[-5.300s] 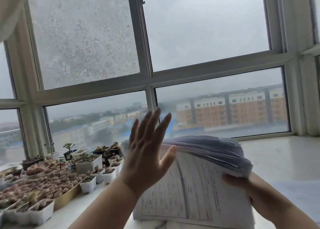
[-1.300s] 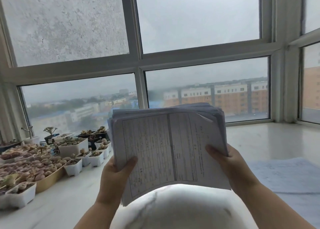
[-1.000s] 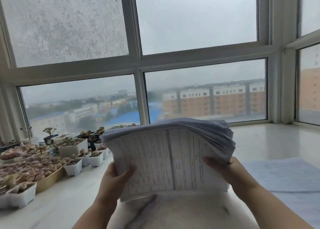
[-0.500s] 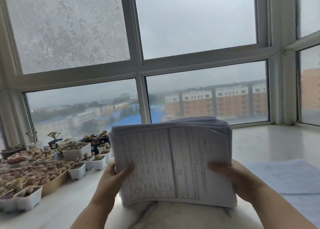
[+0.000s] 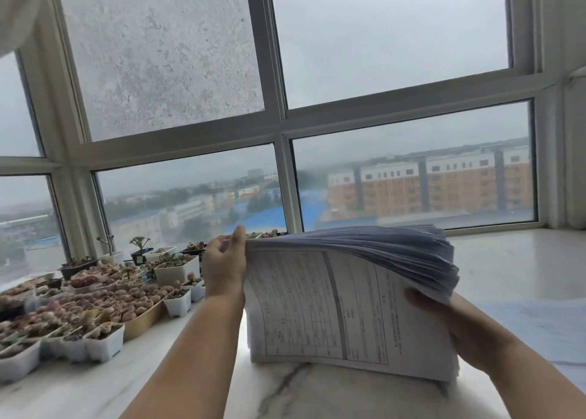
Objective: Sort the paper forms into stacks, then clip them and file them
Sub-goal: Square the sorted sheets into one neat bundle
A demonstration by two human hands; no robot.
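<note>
Now left hand (image 5: 223,269) moved up to forms stack (image 5: 348,304) top-left edge, apparently gripping; right hand (image 5: 450,320) still gripping right edge

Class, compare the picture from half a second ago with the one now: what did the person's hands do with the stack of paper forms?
The left hand left the stack's lower left edge and moved up to its top left corner. The stack of paper forms tipped, its top edge bending away. The right hand still grips the right edge; the stack still stands on the marble sill.
</note>
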